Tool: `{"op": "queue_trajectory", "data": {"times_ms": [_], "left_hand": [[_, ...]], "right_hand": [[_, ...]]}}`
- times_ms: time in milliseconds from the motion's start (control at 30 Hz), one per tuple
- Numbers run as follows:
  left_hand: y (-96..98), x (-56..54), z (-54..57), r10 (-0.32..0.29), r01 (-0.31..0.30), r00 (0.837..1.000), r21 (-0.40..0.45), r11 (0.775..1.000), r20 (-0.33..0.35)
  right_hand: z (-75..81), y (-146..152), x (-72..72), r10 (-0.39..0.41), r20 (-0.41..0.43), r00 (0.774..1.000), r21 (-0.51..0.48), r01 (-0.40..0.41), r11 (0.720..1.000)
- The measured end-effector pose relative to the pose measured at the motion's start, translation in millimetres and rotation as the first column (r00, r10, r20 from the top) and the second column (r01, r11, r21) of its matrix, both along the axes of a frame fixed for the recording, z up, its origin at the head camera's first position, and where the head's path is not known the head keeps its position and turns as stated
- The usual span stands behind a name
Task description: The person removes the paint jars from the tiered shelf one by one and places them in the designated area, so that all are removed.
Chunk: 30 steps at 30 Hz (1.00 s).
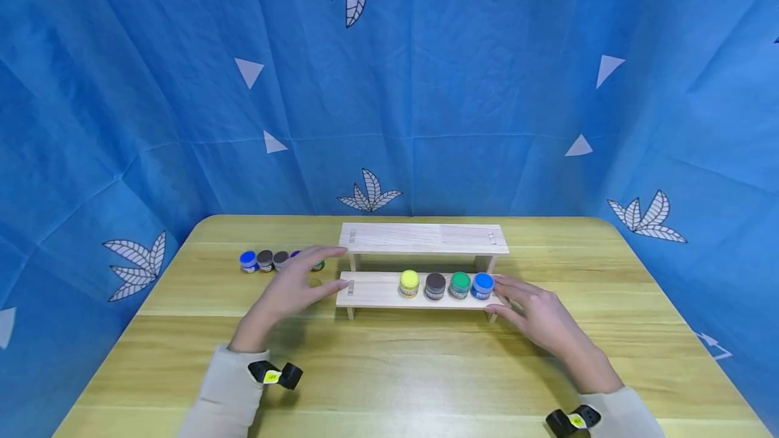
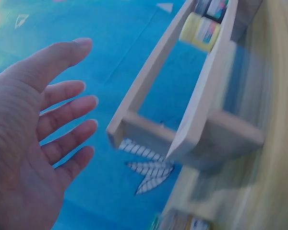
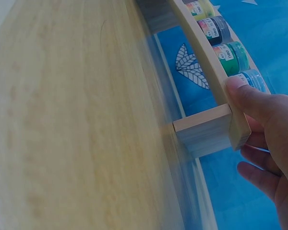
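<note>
In the head view my left hand [image 1: 293, 289] is beside the left end of a pale two-tier wooden stand [image 1: 374, 289], thumb and fingers spread and holding nothing. The left wrist view shows its palm and separated fingers apart from the wood. My right hand [image 1: 541, 316] is at the lower tier's right end, its fingers loosely bent beside a blue-lidded jar [image 1: 483, 286] and its thumb near the front edge. In the right wrist view the thumb tip overlaps that jar; contact is unclear. A green jar [image 1: 460, 284], dark jar [image 1: 435, 286] and yellow jar [image 1: 409, 283] stand in the same row.
Another row of small jars, with a blue one [image 1: 248, 261] and a dark one [image 1: 264, 260], stands left of the stand, partly hidden by my left hand. The wooden table [image 1: 395, 370] meets a blue patterned cloth [image 1: 462, 86] behind.
</note>
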<state>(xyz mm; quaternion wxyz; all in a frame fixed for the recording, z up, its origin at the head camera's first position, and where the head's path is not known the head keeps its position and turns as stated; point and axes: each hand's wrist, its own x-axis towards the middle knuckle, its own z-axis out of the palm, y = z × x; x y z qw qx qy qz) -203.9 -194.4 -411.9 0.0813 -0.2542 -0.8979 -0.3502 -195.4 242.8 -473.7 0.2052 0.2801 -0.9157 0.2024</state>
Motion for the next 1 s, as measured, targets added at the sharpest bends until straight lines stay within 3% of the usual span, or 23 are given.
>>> {"op": "queue_trajectory", "data": {"times_ms": [333,700,1000], "left_hand": [[37.4,-0.6,-8.8,-0.064,0.065,0.998,-0.037,0.997,0.025],[77.0,-6.3,-15.5,-0.062,0.06,0.998,-0.122,0.991,-0.007],[96.4,-14.3,-24.4,-0.062,0.06,0.998,-0.161,0.985,-0.005]], "right_hand": [[0.0,-1.0,-0.3,0.0,0.0,1.0,0.011,0.0,1.0],[-0.4,0.7,-0.6,0.001,-0.01,1.0,0.012,-0.001,1.0],[-1.5,0.0,-1.2,0.0,-0.002,1.0,0.007,0.0,1.0]]}}
